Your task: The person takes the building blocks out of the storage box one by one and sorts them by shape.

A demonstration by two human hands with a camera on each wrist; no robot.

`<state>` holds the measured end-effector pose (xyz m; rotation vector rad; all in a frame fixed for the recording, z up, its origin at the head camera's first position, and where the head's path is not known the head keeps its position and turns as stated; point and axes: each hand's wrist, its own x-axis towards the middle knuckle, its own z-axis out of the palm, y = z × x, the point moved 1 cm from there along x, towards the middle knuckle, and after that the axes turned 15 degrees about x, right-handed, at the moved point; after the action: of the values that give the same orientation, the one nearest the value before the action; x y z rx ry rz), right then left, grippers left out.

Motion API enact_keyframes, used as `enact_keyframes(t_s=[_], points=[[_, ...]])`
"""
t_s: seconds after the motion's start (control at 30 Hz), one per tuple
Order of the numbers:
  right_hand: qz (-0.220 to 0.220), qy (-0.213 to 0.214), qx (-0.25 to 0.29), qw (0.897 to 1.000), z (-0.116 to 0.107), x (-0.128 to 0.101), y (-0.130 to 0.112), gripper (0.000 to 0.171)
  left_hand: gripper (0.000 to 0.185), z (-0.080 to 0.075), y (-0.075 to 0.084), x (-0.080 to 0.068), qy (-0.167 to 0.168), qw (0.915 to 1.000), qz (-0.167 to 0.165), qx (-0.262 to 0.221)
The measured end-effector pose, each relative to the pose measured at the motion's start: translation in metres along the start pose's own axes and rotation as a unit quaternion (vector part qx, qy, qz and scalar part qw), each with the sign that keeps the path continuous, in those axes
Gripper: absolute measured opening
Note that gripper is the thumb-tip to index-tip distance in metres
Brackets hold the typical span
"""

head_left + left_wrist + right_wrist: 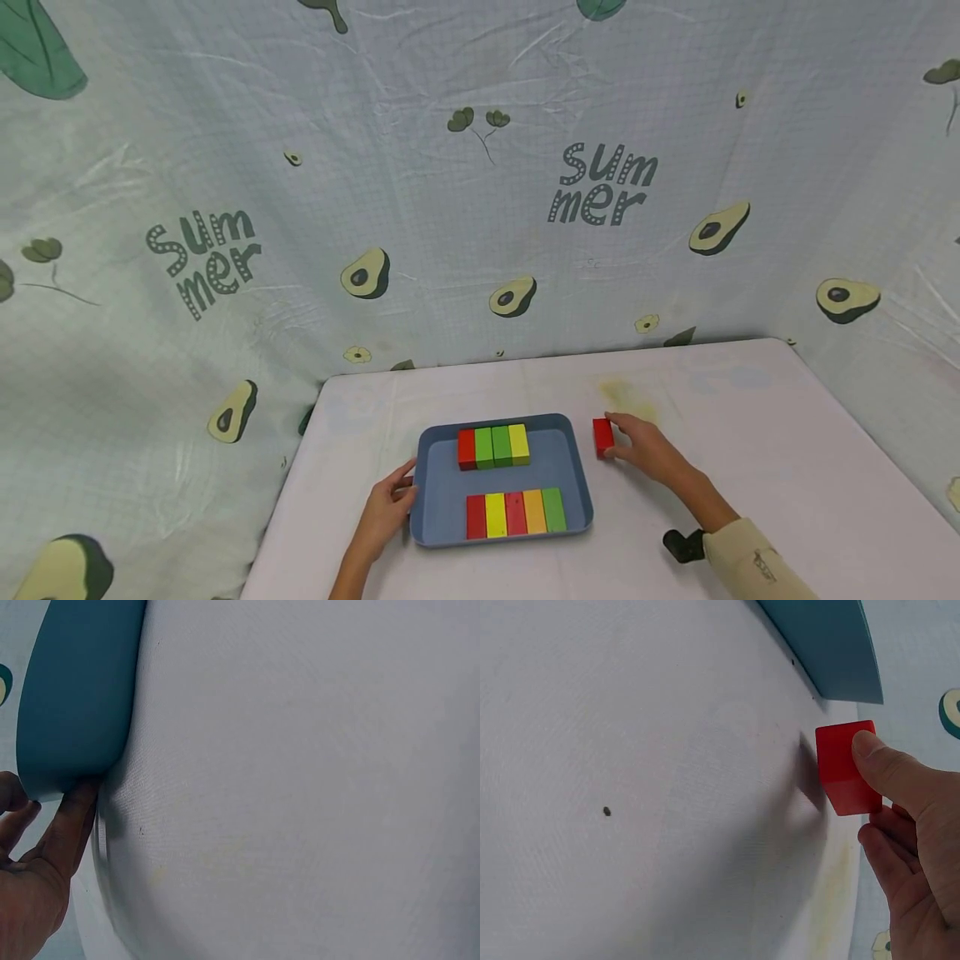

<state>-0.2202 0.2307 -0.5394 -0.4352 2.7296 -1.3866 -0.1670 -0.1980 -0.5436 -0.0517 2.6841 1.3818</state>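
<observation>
A red block (603,437) is held between the thumb and fingers of my right hand (643,446), just right of the tray. In the right wrist view the thumb presses one face of this red block (846,769), whose shadow falls on the white surface beside it. My left hand (386,512) touches the left side of the blue-grey tray (442,492) with its fingertips. The left wrist view shows those fingers (71,825) against the tray's outer wall (82,690). Inside the tray lie two rows of blocks: a back row (493,447) in red, green and yellow, and a front row (516,513) that includes orange.
The tray stands on a table with a white cover (750,467). Behind it hangs a pale curtain (450,208) printed with avocados and the word "summer". A black object (682,546) sits at the right sleeve's cuff (738,550). A yellowish stain (626,398) marks the cover.
</observation>
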Motion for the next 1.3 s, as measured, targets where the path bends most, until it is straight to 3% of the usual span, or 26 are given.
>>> enact_keyframes(t_s=[0.23, 0.97, 1.3], points=[[0.013, -0.004, 0.012, 1.000, 0.0042, -0.0011, 0.0030, 0.065, 0.049, 0.0005, -0.0004, 0.0001, 0.001, 1.0000, -0.002, 0.005], [0.006, -0.001, -0.018, 1.000, 0.0047, -0.0038, 0.0028, 0.069, 0.049, -0.0002, -0.0014, -0.0002, -0.001, 1.0000, 0.004, 0.008], [-0.052, 0.031, -0.026, 0.998, 0.0036, -0.0018, -0.0047, 0.065, 0.049, -0.0002, 0.0012, -0.0004, 0.004, 0.9998, 0.010, 0.014]])
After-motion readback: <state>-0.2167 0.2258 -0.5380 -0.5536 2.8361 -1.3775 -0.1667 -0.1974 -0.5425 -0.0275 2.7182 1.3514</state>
